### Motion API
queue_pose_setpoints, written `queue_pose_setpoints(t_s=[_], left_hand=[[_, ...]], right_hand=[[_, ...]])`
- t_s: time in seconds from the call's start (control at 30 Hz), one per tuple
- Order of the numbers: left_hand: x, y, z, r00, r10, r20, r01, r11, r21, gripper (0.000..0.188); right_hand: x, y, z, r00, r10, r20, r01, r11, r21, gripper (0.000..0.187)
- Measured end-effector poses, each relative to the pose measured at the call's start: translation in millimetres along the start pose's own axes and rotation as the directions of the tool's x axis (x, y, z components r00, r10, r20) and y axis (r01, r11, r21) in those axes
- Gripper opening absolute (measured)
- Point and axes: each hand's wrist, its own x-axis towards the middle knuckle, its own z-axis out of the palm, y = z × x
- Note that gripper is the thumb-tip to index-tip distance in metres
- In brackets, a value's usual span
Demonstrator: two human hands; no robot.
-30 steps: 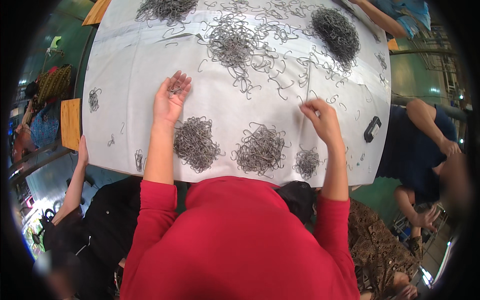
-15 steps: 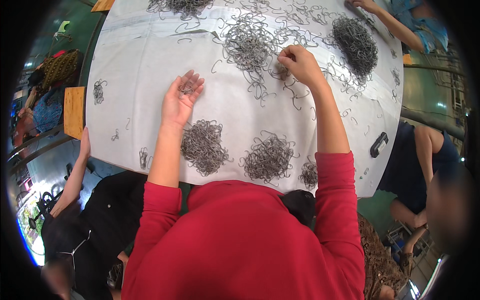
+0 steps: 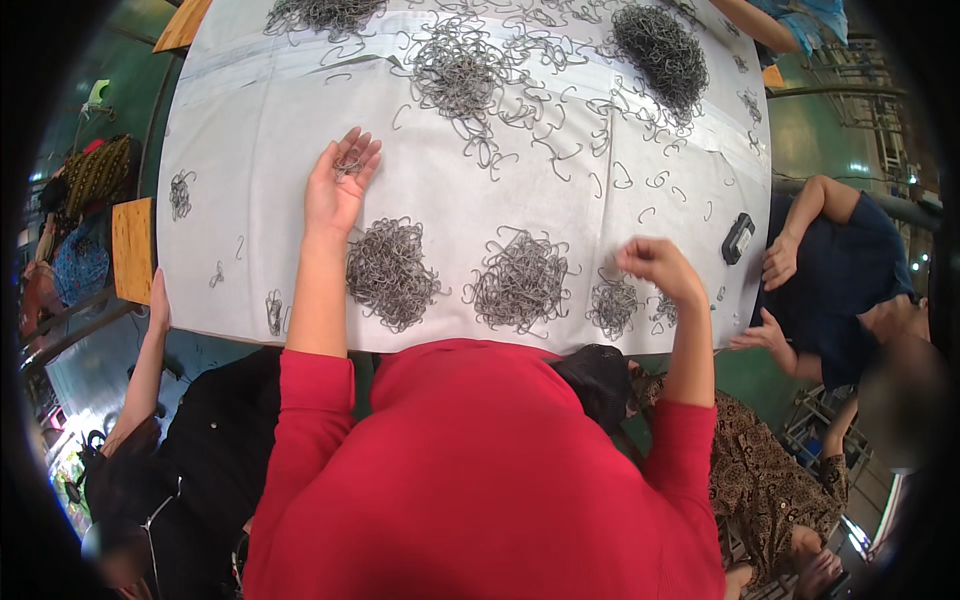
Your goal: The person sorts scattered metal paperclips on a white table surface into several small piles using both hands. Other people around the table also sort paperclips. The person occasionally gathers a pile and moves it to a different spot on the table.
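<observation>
My left hand is palm up over the table, fingers slightly curled around a few grey wire hooks. Below its wrist lies a heap of wire hooks, with a second heap to the right. My right hand is in a pinch, a little blurred, just above a small heap of hooks by the near edge. A thin bit of wire shows beside its fingertips; whether they grip it is unclear.
Bigger hook piles lie across the white-covered table: one in the far middle, a dark one at far right. Loose hooks scatter between. A small black device sits near the right edge. Other people are around the table.
My right hand has come from the far middle pile back to the small heap at the near edge. My left hand still holds hooks. The person at right has moved their hands to the table edge.
</observation>
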Motion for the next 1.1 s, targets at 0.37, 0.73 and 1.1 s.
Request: queue_pose_setpoints(t_s=[0.37, 0.73, 1.1], left_hand=[[-2, 1, 0, 0.999, -0.034, -0.014, 0.033, 0.999, -0.007, 0.036], [-9, 5, 2, 0.998, -0.037, -0.045, 0.039, 0.998, 0.044, 0.037], [1, -1, -1, 1.000, -0.010, -0.019, 0.011, 0.999, 0.030, 0.038]], right_hand=[[104, -107, 27, 0.791, -0.586, -0.175, 0.439, 0.744, -0.504, 0.014], [198, -164, 26, 0.712, -0.651, 0.264, 0.535, 0.260, -0.804, 0.007], [84, -86, 30, 0.810, -0.428, 0.402, 0.496, 0.865, -0.078, 0.007]])
